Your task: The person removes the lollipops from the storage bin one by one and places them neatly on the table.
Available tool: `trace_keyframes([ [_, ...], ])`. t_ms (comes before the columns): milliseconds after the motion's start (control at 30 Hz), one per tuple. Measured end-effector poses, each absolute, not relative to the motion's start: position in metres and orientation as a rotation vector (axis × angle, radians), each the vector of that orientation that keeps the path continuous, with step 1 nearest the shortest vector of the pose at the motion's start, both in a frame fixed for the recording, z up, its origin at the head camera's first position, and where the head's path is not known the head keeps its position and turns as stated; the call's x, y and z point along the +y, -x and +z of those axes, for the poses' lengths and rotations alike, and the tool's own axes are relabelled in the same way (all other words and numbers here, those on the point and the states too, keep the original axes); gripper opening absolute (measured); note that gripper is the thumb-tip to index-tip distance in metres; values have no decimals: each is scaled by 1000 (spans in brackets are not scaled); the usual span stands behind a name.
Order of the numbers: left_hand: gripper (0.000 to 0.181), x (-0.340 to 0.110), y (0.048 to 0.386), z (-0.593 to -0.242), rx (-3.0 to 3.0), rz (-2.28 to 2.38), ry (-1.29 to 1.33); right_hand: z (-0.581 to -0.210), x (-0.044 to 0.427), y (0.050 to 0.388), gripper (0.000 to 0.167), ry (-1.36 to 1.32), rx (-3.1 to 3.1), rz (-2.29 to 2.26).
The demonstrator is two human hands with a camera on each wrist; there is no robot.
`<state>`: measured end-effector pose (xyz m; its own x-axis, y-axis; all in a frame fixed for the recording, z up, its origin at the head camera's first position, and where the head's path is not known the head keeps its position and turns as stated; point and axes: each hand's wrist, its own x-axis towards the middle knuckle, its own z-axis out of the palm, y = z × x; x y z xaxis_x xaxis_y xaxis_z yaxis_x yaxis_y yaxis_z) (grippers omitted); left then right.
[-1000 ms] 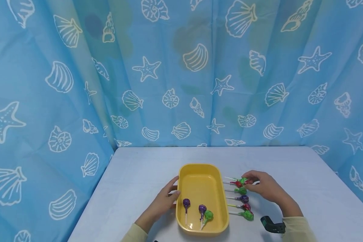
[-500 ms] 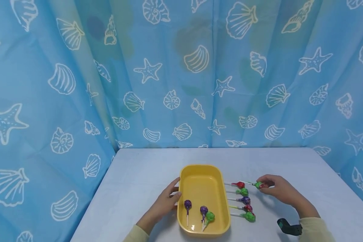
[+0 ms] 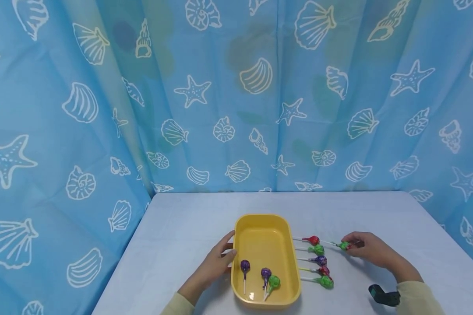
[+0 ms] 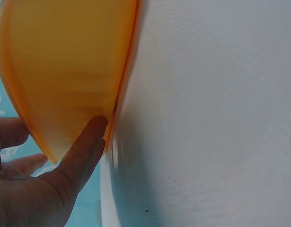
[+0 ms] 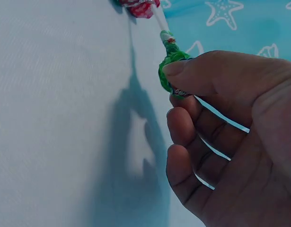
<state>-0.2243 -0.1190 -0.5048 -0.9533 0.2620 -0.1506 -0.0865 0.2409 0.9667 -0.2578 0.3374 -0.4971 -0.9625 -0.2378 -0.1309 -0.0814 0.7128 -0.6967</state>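
My right hand (image 3: 372, 251) pinches the green-wrapped head of a lollipop (image 5: 171, 66) between thumb and fingers. Its white stick points left, toward the red lollipop (image 3: 313, 240) in the row. My left hand (image 3: 214, 262) rests against the left side of a yellow tray (image 3: 295, 262), its fingers on the outer wall and rim. Inside the tray lie a purple lollipop (image 3: 245, 265), a second purple lollipop (image 3: 266, 273) and a green lollipop (image 3: 274, 281), all near the front end.
Just right of the tray, several lollipops form a row with sticks toward it, among them a purple lollipop (image 3: 320, 260) and a front green lollipop (image 3: 325, 282). A white-covered table (image 3: 197, 214) lies under everything. Behind it hangs a blue shell-patterned curtain (image 3: 236, 109).
My right hand has drawn the green lollipop from the far end of the row to the right, away from the others. My left hand stays at the tray.
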Motion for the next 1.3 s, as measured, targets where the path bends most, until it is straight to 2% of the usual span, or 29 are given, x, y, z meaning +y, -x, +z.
trace_keyframes([
  [333,60,-119,224,-503,2226,1779,-196,-505,341,264,25,234,2717,-1002],
  [500,60,-118,224,-503,2230,1772,-204,-508,340,265,31,208,2738,-981],
  [767,60,-118,225,-502,2250,1755,-176,-497,335,262,42,205,2774,-940],
  [1300,60,-118,224,-504,2248,1748,-157,-475,298,249,37,274,2978,-922],
])
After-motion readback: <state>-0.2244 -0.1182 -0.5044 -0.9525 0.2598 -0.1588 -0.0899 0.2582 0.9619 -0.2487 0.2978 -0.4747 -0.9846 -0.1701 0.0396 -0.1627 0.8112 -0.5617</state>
